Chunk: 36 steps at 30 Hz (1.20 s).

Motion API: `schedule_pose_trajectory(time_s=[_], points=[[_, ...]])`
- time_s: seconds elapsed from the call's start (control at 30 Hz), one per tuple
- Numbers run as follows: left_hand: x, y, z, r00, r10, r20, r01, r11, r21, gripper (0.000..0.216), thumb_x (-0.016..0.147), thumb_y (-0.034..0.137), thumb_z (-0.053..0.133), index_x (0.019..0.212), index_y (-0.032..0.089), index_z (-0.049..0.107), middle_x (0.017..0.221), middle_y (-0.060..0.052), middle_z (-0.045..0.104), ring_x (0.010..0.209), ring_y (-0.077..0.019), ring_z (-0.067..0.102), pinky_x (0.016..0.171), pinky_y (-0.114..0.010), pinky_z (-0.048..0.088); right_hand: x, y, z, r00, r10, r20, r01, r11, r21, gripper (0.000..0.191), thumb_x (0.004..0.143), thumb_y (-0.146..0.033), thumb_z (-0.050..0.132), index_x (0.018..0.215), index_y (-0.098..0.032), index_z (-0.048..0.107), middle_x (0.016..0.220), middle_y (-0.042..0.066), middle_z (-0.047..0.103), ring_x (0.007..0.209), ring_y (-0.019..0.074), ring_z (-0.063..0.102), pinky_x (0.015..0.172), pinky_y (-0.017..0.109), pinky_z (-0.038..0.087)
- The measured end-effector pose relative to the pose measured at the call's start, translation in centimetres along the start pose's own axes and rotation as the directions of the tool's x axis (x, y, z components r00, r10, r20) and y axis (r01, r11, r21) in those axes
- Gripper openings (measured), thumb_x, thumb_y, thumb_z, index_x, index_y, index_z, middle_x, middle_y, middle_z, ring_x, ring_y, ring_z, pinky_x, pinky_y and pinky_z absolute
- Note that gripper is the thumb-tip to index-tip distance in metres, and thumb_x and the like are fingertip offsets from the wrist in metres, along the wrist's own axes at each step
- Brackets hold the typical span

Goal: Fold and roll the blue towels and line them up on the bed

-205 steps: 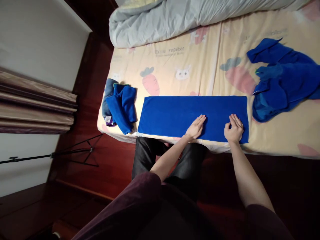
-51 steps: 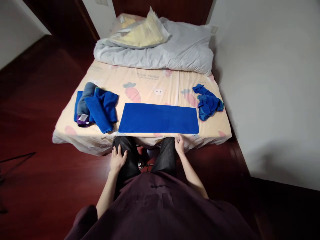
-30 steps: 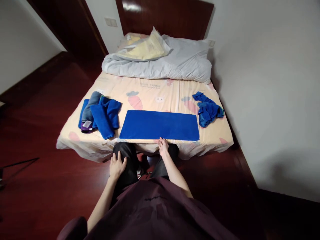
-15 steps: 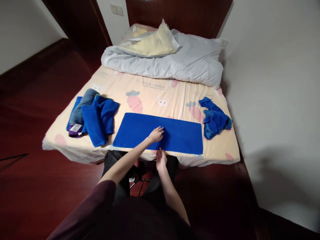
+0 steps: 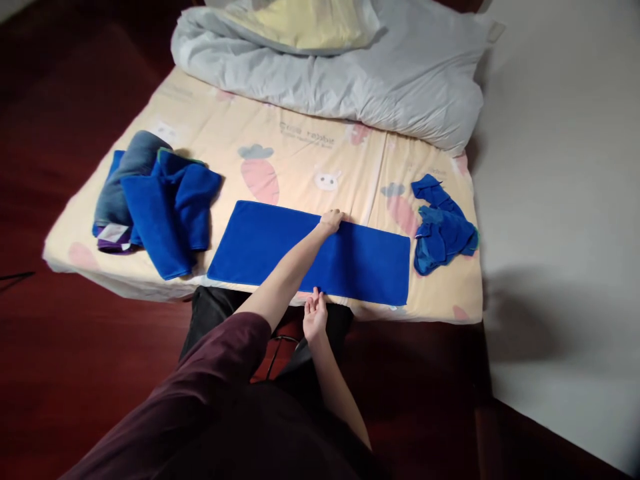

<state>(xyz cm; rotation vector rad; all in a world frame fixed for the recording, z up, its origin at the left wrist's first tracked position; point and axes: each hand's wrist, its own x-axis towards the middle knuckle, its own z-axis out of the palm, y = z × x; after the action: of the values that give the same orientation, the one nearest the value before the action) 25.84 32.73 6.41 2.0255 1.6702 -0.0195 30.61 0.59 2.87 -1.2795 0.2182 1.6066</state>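
A blue towel (image 5: 270, 243) lies flat as a long rectangle along the near side of the bed, with a slight crease near its middle. My left hand (image 5: 331, 220) reaches across it, its fingers closed on the towel's far edge. At the near edge, my right hand (image 5: 315, 317) is palm up with fingers apart, the fingertips touching the edge. To the left lies a pile of folded blue towels (image 5: 153, 220) with a rolled grey-blue cloth (image 5: 135, 170) in it. A crumpled blue cloth (image 5: 440, 230) lies to the right.
The bed (image 5: 300, 173) has a pale sheet printed with carrots and rabbits. A bunched grey-white quilt (image 5: 325, 87) and a yellow pillow (image 5: 310, 23) lie at its far end. A white wall (image 5: 565, 200) stands along the right. Dark red floor (image 5: 65, 347) shows at the left.
My left hand has moved from the towel's middle to its far edge and closed there. My right hand has stayed by the near edge. The view has tilted down and come closer.
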Motion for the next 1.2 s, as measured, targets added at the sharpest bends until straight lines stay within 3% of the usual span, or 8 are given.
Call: schedule_pose_trajectory(time_s=[0.23,0.43,0.57,1.2], points=[[1.8,-0.2,-1.0,0.995,-0.087,0.055,0.089,0.995,-0.046,0.035,0.091,0.025,0.062,0.123,0.016,0.072,0.127,-0.019,0.065,0.124,-0.0346,0.062,0.106,-0.044,0.051,0.2,0.3,0.4,1.0,-0.01,-0.023,0.011,0.999,0.035,0.027,0.106,-0.035,0.051,0.128,-0.03,0.066,0.156,0.0,0.057,0.119,0.0094,0.067,0.108,0.029,0.055],[1.6,-0.5,-1.1,0.995,-0.099,0.023,0.101,0.987,-0.128,0.029,0.093,0.03,0.062,0.119,0.021,0.072,0.123,-0.014,0.066,0.121,-0.0297,0.064,0.103,-0.037,0.052,0.4,0.2,0.1,0.998,-0.058,-0.034,0.058,0.998,0.007,0.024,0.106,-0.03,0.05,0.12,-0.027,0.069,0.152,0.003,0.06,0.122,0.0118,0.067,0.109,0.033,0.056],[1.6,-0.8,-1.3,0.995,-0.1,-0.016,0.095,0.98,-0.174,0.032,0.095,0.029,0.06,0.124,0.018,0.069,0.128,-0.017,0.064,0.12,-0.0301,0.065,0.1,-0.037,0.053,0.2,0.2,-0.2,0.999,-0.018,-0.049,0.019,1.0,0.01,0.024,0.106,-0.03,0.049,0.12,-0.027,0.069,0.155,0.002,0.058,0.124,0.0109,0.067,0.11,0.031,0.055],[1.0,-0.4,-1.4,0.991,-0.075,-0.112,0.046,0.97,-0.239,0.035,0.089,0.016,0.057,0.122,0.014,0.069,0.116,-0.017,0.067,0.112,-0.0276,0.065,0.101,-0.035,0.051,-0.4,0.5,-0.7,0.999,-0.031,-0.025,0.031,0.999,0.018,0.022,0.101,-0.032,0.055,0.116,-0.025,0.07,0.146,0.005,0.065,0.125,0.0143,0.067,0.109,0.033,0.056]])
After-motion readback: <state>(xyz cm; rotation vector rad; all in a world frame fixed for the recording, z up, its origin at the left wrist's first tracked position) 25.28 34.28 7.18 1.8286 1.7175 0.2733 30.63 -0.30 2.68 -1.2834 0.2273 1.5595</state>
